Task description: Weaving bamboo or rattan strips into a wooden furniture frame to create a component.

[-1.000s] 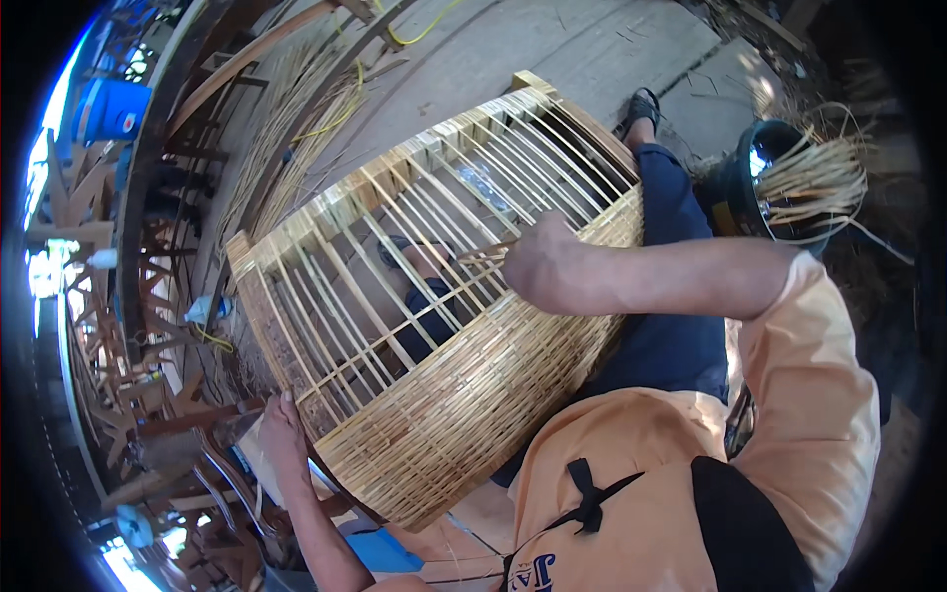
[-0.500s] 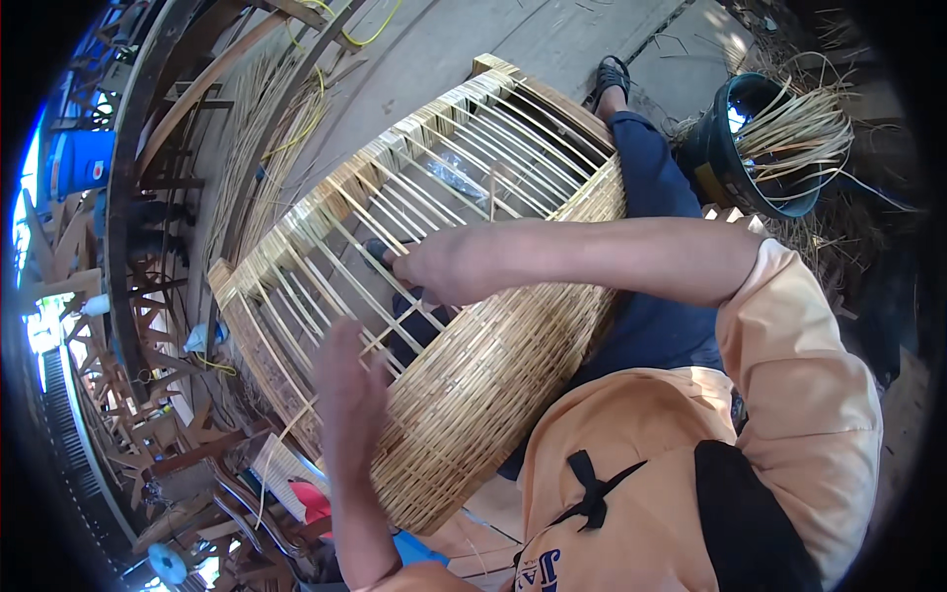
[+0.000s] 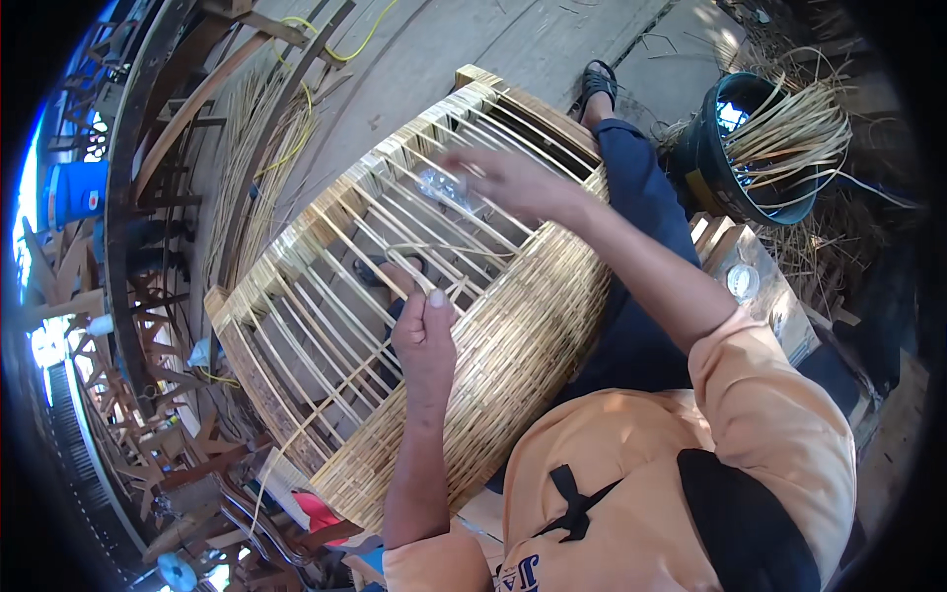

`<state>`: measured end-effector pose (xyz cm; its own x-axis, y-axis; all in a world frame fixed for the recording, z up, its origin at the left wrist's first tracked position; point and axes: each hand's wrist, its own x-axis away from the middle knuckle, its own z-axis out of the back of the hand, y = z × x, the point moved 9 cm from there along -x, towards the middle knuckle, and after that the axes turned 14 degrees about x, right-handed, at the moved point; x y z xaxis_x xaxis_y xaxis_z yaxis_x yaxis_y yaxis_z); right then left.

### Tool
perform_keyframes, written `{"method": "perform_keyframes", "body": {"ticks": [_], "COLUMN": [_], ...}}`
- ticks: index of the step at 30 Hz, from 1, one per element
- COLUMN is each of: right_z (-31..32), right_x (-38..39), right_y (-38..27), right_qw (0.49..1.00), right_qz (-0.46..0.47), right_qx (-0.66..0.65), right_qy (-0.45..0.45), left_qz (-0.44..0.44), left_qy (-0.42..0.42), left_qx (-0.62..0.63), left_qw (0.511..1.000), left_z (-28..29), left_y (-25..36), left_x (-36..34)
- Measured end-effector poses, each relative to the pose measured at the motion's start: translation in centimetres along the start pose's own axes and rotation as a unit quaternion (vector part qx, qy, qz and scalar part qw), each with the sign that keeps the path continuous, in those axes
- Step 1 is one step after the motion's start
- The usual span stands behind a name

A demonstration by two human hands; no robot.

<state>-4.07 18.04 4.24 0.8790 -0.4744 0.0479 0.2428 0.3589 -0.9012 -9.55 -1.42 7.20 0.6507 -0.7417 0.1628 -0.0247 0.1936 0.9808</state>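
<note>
Across my lap lies a wooden frame (image 3: 258, 395) strung with parallel pale cane strands; woven cane (image 3: 473, 395) covers its near side. My left hand (image 3: 424, 331) is closed at the edge of the weave, thumb on top, pinching a cane strip (image 3: 449, 247) that loops up and over the strands to the right. The strip's other end seems to trail out past the frame's left side. Above the strands on the right, my right hand (image 3: 508, 183) is smeared by motion, so its fingers cannot be read.
A dark bucket (image 3: 700, 148) of cane strips (image 3: 789, 133) stands at the far right. Loose cane (image 3: 237, 158) and a yellow cord (image 3: 301, 128) lie on the floor at the far left. A clear jar (image 3: 742, 282) sits on wood to my right. Wooden parts crowd the left.
My left hand has moved right and up onto the weave's edge, now pinching the strip. My right hand has swung away to the upper right. The frame has shifted slightly.
</note>
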Motion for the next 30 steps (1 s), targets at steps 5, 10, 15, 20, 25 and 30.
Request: {"method": "perform_keyframes", "body": {"ticks": [5,10,15,20,25,30], "right_z": [-12.2,-11.0,-10.8,-10.2,-13.5,-6.5], "right_x": [1.3,-0.1,-0.3,-2.7,-3.6,0.2], "right_y": [3.5,3.6,0.8,4.6,2.3,6.7], "right_qw": [0.989,0.995,0.971,0.994,0.954,0.954], "right_qz": [0.025,-0.002,-0.033,-0.021,0.046,-0.077], "right_qx": [-0.091,-0.100,-0.113,-0.098,-0.254,-0.248], "right_qy": [-0.117,-0.030,-0.209,-0.041,-0.154,-0.146], "left_qz": [0.061,0.049,0.088,0.088,0.064,0.048], "left_qy": [-0.118,-0.148,-0.031,-0.025,-0.119,0.005], "left_qx": [-0.022,-0.060,-0.025,-0.021,-0.039,0.075], "left_qw": [0.991,0.986,0.995,0.996,0.990,0.996], "left_z": [-0.1,0.0,1.4,3.0,0.5,5.6], "left_y": [-0.5,0.0,-0.8,-1.0,-0.2,-1.1], "left_x": [-0.4,-0.5,-1.1,-1.0,-0.1,-1.6]}}
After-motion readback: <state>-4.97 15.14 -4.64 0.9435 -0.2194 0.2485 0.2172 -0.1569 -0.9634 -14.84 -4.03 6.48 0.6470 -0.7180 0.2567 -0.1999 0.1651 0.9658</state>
